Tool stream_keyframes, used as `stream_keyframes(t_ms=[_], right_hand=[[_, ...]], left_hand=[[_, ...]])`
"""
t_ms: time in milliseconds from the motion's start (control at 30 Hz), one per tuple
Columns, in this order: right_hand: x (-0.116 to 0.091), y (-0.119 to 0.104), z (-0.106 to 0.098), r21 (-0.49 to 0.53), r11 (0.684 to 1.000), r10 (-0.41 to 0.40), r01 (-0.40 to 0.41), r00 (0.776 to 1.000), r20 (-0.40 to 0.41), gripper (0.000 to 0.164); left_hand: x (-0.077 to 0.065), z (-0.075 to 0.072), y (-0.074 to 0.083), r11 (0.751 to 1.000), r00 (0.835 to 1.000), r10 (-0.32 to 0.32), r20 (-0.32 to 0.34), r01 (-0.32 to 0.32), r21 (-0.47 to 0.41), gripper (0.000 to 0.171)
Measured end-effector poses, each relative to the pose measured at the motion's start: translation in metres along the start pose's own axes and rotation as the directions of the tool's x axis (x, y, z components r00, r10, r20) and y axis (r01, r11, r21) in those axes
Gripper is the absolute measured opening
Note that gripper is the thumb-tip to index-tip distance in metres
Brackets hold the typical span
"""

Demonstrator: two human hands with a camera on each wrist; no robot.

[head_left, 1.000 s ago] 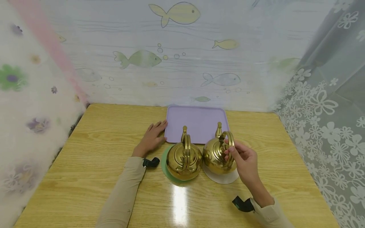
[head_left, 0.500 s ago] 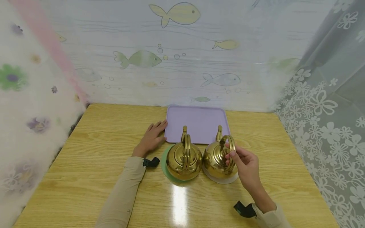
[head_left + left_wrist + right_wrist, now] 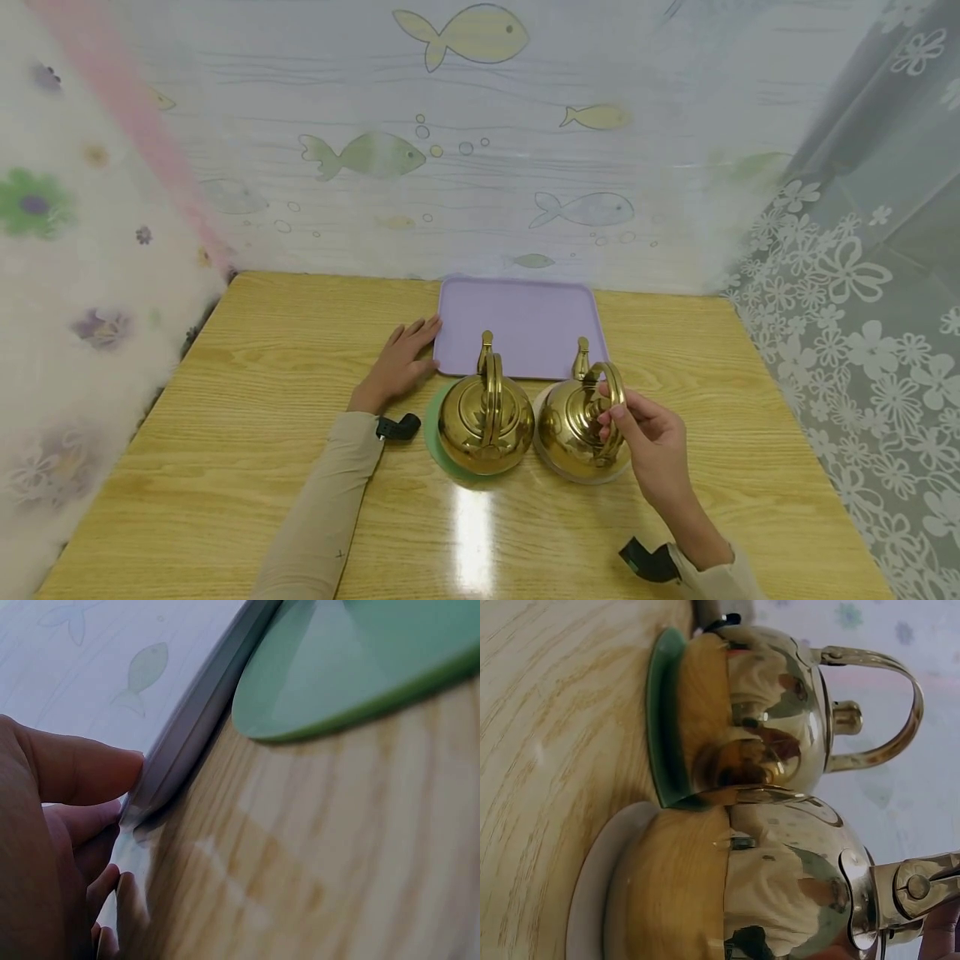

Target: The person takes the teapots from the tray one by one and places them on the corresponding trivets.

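Note:
My right hand [image 3: 660, 442] grips the handle of a shiny gold kettle [image 3: 573, 437], which sits on a pale round mat [image 3: 583, 907]. Its spout points away from me. Close beside it on the left, a matching gold kettle [image 3: 465, 433] stands upright on a green round mat [image 3: 432, 433], its arched handle up. My left hand [image 3: 397, 364] lies with fingers extended at the left edge of a lilac tray [image 3: 517, 321]. In the left wrist view, the thumb [image 3: 97, 769] touches the tray's rim.
Behind the kettles, the tray lies flat towards the back of the wooden table [image 3: 315, 333]. A fish-print sheet [image 3: 480, 150] hangs along the far edge. Flowered curtains [image 3: 862, 333] border the sides. Each wrist carries a small black camera [image 3: 399, 427].
My right hand has moved the right kettle towards me and slightly rightwards, lowering it over the pale mat. The left hand and left kettle have stayed in place.

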State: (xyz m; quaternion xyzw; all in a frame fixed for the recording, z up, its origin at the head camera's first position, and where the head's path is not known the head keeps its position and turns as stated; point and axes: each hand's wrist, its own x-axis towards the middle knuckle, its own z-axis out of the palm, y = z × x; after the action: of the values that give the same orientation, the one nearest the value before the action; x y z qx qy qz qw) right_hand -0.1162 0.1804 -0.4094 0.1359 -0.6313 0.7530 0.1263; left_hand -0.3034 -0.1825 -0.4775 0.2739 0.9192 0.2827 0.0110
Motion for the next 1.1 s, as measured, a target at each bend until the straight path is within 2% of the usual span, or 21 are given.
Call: stream_keyframes(t_ms=[200,467,733,1100], right_hand=[[-0.0022,-0.0006,-0.0023,0.006,1.0,0.014,-0.014,1.0,-0.017,0.028],[-0.0019,0.0006,-0.0027,0.067,0.998,-0.016,0.019,0.999,-0.04,0.029],[-0.0027,0.0019,0.0,0.138,0.99,0.024,-0.016,0.998,-0.059,0.027],[-0.0027,0.0004,0.0037,0.09,0.995,0.042,-0.031,0.992,-0.119,0.027]], left_hand=[[0.0011,0.0006,-0.0003,1.0,1.0,0.001,0.002,-0.001,0.001,0.073],[0.0016,0.0005,-0.001,1.0,1.0,0.0,0.011,0.0,0.003,0.073],[0.0006,0.0004,-0.001,1.0,1.0,-0.003,0.016,0.003,0.003,0.072],[0.0014,-0.0001,-0.0017,1.0,1.0,-0.005,0.016,0.005,0.003,0.071]])
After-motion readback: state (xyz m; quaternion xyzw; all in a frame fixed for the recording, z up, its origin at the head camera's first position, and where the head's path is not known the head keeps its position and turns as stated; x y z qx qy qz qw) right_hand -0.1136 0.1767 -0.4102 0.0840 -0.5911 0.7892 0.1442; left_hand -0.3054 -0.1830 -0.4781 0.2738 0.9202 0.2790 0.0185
